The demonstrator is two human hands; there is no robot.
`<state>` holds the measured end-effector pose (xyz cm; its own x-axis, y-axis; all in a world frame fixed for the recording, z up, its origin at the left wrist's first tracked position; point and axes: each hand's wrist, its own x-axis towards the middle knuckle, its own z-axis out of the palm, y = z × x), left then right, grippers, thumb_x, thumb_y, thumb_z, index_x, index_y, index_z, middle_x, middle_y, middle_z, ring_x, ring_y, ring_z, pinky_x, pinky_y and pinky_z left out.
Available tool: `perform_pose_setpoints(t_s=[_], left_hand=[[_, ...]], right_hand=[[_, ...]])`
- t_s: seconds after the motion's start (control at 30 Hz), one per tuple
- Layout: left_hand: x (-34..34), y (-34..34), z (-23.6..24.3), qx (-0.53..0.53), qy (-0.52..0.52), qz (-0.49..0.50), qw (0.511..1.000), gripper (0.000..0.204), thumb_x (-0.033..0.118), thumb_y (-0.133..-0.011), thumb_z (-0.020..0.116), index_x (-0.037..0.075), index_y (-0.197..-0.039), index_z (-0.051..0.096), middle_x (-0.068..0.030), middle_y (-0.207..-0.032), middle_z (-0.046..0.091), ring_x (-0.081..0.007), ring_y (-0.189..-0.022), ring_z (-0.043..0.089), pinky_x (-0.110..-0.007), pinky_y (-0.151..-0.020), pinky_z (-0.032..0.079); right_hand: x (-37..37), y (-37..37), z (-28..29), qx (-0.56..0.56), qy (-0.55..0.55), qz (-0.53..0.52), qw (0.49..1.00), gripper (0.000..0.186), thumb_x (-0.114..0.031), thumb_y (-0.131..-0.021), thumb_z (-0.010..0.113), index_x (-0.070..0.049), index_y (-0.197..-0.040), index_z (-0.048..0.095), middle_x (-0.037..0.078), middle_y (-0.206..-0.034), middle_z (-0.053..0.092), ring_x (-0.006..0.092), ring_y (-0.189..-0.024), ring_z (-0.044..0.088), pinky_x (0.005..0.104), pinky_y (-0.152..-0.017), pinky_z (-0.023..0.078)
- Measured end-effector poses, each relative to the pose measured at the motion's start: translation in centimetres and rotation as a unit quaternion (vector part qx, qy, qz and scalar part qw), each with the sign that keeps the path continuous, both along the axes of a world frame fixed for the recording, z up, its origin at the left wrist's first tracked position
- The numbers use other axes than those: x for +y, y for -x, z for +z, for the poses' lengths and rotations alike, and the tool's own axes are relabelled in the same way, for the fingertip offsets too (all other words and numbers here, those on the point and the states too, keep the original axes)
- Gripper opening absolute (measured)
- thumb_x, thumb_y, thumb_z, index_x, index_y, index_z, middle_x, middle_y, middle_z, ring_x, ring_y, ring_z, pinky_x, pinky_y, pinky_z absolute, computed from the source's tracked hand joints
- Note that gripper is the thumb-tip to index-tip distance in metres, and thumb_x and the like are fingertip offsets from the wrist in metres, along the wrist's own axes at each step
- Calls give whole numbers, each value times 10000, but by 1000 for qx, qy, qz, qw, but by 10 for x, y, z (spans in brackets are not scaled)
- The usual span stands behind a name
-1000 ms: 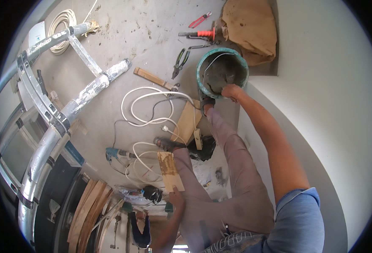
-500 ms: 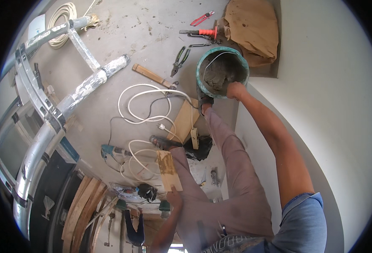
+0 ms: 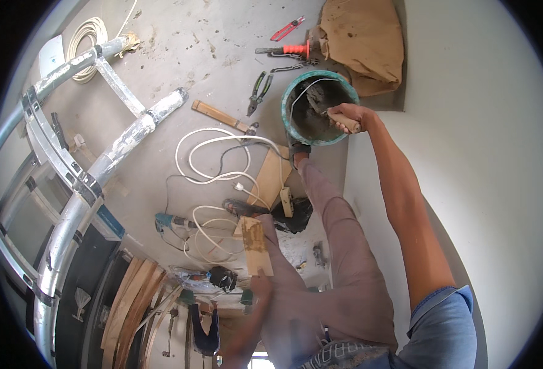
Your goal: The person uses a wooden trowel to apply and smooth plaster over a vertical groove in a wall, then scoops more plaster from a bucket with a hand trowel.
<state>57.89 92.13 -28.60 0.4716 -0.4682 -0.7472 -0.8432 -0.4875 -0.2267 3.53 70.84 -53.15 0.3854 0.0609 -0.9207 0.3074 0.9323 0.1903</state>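
Gripping a wooden handle (image 3: 349, 122) over the bucket (image 3: 291, 120) at upper centre, the right hand (image 3: 347, 115) stays clenched; the left hand (image 3: 261, 288) grasps a board (image 3: 254, 243) low in the frame.

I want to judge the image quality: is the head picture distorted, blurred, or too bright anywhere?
Head view: strong fisheye bending, so the ladder curves near the dark rim; the white wall is bright and nearly featureless; the bucket and right hand are fairly sharp; the left hand holding a wooden board looks slightly soft; shadows are mild.
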Motion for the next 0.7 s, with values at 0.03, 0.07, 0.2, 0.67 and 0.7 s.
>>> perform_pose_setpoints(t_s=[0.03,0.07,0.2,0.67,0.7], left_hand=[[2,2,4,8,3,3,1000,636,475,-970,416,-98,-880,678,-290,-790,649,-465,-769,625,-518,-707,452],[0,5,8,16,8,4,1000,636,474,-970,416,-98,-881,679,-293,-790,646,-468,-769,623,-519,-706,450],[2,-12,13,26,9,-13,1000,636,467,-975,408,-97,-869,680,-296,-775,640,-459,-758,627,-519,-701,448],[15,-40,5,56,52,45,996,647,495,-972,410,-95,-910,669,-294,-870,660,-453,-877,626,-491,-784,451],[20,-44,5,63,52,41,996,654,502,-970,410,-94,-901,668,-295,-872,659,-453,-879,625,-493,-783,450]], right_hand=[[-4,-4,7,29,27,16,999,326,-354,-954,519,-47,-841,517,14,-606,518,112,-475,518,249,-417,478],[-9,-8,10,59,56,30,996,308,-327,-954,519,-35,-855,511,21,-619,518,128,-485,527,267,-434,492],[-6,-50,-47,214,318,389,838,342,-262,-898,494,54,-965,607,183,-932,640,286,-660,666,368,-620,566],[75,-71,75,291,110,239,920,347,-259,-774,665,50,-929,629,150,-721,640,240,-550,615,349,-539,503],[84,-78,81,332,127,199,913,389,-259,-761,681,53,-984,616,147,-752,644,239,-594,628,352,-569,510]])
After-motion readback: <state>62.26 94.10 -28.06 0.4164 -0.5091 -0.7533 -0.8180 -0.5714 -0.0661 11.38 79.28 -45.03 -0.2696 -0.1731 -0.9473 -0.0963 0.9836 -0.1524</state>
